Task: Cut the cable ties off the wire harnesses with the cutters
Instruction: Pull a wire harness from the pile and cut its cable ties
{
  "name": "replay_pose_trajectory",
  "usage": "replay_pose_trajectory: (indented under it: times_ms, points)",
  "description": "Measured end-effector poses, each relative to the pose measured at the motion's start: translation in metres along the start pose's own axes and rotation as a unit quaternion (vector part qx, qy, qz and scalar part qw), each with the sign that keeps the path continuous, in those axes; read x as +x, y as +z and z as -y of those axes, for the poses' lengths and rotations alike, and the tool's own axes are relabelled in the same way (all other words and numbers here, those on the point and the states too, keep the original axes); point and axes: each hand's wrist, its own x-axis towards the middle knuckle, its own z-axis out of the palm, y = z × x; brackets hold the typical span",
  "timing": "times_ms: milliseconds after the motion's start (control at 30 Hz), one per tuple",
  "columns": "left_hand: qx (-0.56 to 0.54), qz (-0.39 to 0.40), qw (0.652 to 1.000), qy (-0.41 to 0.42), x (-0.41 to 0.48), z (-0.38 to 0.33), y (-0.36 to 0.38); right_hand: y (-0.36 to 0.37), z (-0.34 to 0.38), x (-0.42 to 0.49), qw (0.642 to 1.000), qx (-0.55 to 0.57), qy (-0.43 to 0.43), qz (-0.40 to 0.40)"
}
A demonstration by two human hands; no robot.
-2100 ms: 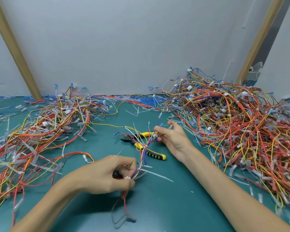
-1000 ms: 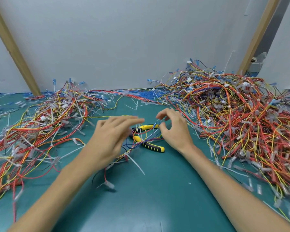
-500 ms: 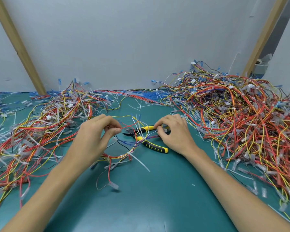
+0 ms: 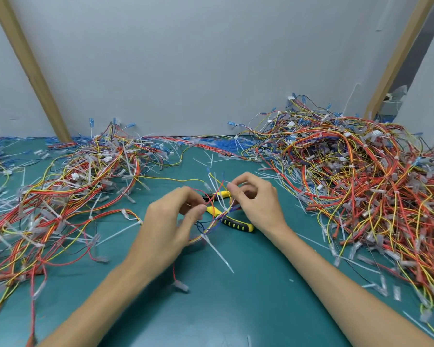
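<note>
Holding one small wire harness (image 4: 211, 227) between both hands, the person keeps it just above the cutters (image 4: 236, 224), which lie ungripped on the green mat (image 4: 236, 309) beneath the wires.

The left hand (image 4: 168, 226) pinches loose strands between thumb and fingers. The right hand (image 4: 257, 204) is curled, with thumb and forefinger pinching strands at the far end of the same harness.

A white cable tie (image 4: 218, 254) with a long tail binds the bundle beside the left hand. A second tie appears to sit nearer the right hand.

In my judgement, the step in hand is spreading the strands to expose a tie.

Recommended:
- Let the left hand alone keep the bundle taut.
- Free the right hand to take up the cutters.
- Slip one blade under the tie's band only, clear of any wire insulation and of fingertips.

Large tangled heaps lie to the left (image 4: 80, 186) and right (image 4: 361, 191).
</note>
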Motion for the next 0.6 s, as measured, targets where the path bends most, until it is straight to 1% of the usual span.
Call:
replay_pose_trajectory:
  times_ms: [100,333,400,467,600]
  points:
    - [-0.05,-0.001,0.998,-0.038,-0.008,-0.006,0.016,0.001,-0.001,0.0,1.0,0.025,0.008,-0.005]
    - [-0.068,0.001,0.996,-0.065,-0.012,-0.004,0.022,-0.001,-0.007,0.004,0.997,0.058,0.049,-0.011]
    - [-0.079,0.003,0.995,-0.067,-0.012,-0.004,0.024,0.0,-0.008,0.004,0.997,0.063,0.052,-0.008]
    - [-0.091,0.024,0.994,-0.059,-0.013,-0.005,0.026,0.001,-0.01,0.003,0.997,0.062,0.053,-0.005]
    - [-0.059,0.047,0.996,-0.037,-0.012,-0.002,0.026,0.002,-0.015,0.003,0.998,0.043,0.052,-0.016]
